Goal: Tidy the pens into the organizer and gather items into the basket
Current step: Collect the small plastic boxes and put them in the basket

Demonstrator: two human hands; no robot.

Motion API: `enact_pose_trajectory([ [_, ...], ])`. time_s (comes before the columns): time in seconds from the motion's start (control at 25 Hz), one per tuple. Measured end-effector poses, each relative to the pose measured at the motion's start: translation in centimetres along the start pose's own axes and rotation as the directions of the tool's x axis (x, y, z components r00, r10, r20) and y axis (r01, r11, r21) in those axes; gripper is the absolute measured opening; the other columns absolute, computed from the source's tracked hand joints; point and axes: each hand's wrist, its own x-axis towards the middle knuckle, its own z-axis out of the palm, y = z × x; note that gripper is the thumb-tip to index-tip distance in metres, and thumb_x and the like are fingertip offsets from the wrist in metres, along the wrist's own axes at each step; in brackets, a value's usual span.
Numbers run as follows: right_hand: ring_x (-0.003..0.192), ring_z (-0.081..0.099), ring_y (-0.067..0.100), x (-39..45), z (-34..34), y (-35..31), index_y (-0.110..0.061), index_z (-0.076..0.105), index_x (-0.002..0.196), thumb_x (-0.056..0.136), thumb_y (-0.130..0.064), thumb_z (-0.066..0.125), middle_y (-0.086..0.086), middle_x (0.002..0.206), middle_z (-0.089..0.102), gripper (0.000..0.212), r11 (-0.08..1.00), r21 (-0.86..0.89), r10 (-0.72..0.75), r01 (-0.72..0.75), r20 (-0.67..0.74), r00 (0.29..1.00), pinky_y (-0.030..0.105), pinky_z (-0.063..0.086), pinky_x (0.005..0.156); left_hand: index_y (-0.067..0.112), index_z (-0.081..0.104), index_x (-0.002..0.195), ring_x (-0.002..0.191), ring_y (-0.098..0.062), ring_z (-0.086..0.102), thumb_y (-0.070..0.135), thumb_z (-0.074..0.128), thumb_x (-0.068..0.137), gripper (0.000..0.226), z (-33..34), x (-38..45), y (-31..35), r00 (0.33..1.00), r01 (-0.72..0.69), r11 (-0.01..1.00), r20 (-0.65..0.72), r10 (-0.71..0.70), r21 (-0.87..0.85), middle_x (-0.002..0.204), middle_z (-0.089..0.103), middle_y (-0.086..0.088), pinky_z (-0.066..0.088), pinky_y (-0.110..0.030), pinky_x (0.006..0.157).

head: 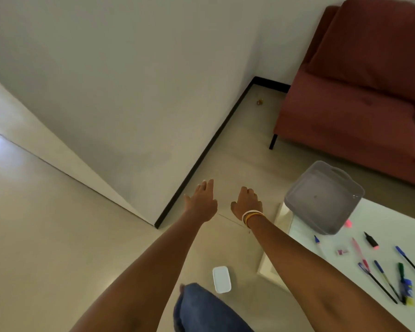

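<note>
Pale floor and a white wall filled the head view, with a red sofa at the far right. Both arms reached forward over the floor. The left hand was spread flat, holding nothing; the right hand, bangles at its wrist, had loosely bent fingers and held nothing either. On the white table at right sat a grey basket, with pens scattered just beside it. A white case lay on the floor.

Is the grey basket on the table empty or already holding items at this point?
Empty, as far as visible: the translucent grey basket shows a bare bottom, and the pens lie outside it on the white table.
</note>
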Motion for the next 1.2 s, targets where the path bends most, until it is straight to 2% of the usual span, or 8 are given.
enact_pose_trajectory([
  [0.2,0.122,0.047,0.031,9.1,-2.6,-2.2,-0.008,0.039,0.131,0.086,-0.025,0.054,0.013,0.132,0.047,0.051,0.998,-0.015,0.065,-0.065,0.005,0.998,0.045,0.044,0.097,0.019,0.008,0.151,0.147,-0.025,0.019,0.029,0.042,0.098,0.064,-5.5,9.5,-1.0,0.997,-0.075,0.993,0.012,0.074,0.094,0.160,0.014,-0.006,0.022,-0.064,0.111],
  [0.36,0.122,0.048,0.032,17.4,-6.6,-4.0,-0.007,0.039,0.132,0.087,-0.024,0.053,0.014,0.131,0.047,0.050,0.992,0.053,0.116,-0.116,0.010,0.993,0.044,0.044,0.096,0.018,0.010,0.151,0.145,-0.024,0.022,0.027,0.040,0.098,0.061,-9.9,19.3,0.4,0.994,-0.104,0.993,0.042,0.102,0.050,0.159,0.016,-0.006,0.022,-0.061,0.111],
  [0.52,0.122,0.048,0.032,24.6,-11.8,-3.0,-0.008,0.040,0.133,0.090,-0.024,0.048,0.013,0.132,0.048,0.047,0.980,0.139,0.149,-0.142,-0.038,0.988,0.042,0.043,0.096,0.019,0.010,0.152,0.145,-0.023,0.023,0.029,0.040,0.098,0.062,-13.3,29.3,3.6,0.979,-0.196,0.974,0.077,0.188,0.113,0.159,0.018,-0.006,0.023,-0.059,0.110],
  [0.64,0.122,0.049,0.034,30.1,-15.1,-0.5,-0.006,0.040,0.134,0.095,-0.026,0.042,0.017,0.134,0.048,0.044,0.952,0.234,0.221,-0.199,-0.072,0.973,0.043,0.044,0.097,0.019,0.011,0.151,0.144,-0.025,0.026,0.030,0.041,0.097,0.062,-15.1,37.1,7.8,0.964,-0.257,0.957,0.099,0.245,0.134,0.159,0.018,-0.006,0.023,-0.060,0.110],
  [0.76,0.116,0.052,0.037,35.6,-18.8,2.4,-0.004,0.045,0.126,0.097,-0.030,0.040,0.020,0.128,0.051,0.040,0.935,0.249,0.289,-0.253,-0.119,0.950,0.041,0.044,0.093,0.020,0.013,0.150,0.142,-0.026,0.029,0.030,0.041,0.097,0.061,-16.5,44.2,13.5,0.932,-0.359,0.923,0.102,0.347,0.142,0.158,0.021,-0.006,0.024,-0.062,0.109],
  [0.96,0.113,0.052,0.037,43.8,-25.2,8.2,-0.007,0.048,0.118,0.094,-0.033,0.044,0.018,0.123,0.052,0.036,0.885,0.295,0.421,-0.360,-0.176,0.890,0.041,0.044,0.090,0.019,0.014,0.151,0.145,-0.023,0.022,0.031,0.041,0.097,0.062,-16.8,54.8,24.3,0.861,-0.506,0.850,0.135,0.490,0.147,0.158,0.019,-0.007,0.021,-0.062,0.111],
  [1.2,0.122,0.049,0.035,51.1,-32.1,17.4,-0.012,0.042,0.132,0.093,-0.038,0.046,0.014,0.133,0.048,0.046,0.777,0.393,0.588,-0.492,-0.175,0.790,0.045,0.046,0.096,0.021,0.008,0.153,0.148,-0.024,0.013,0.034,0.038,0.098,0.064,-15.1,63.8,38.7,0.744,-0.664,0.730,0.250,0.620,0.163,0.161,0.012,-0.007,0.015,-0.062,0.114],
])
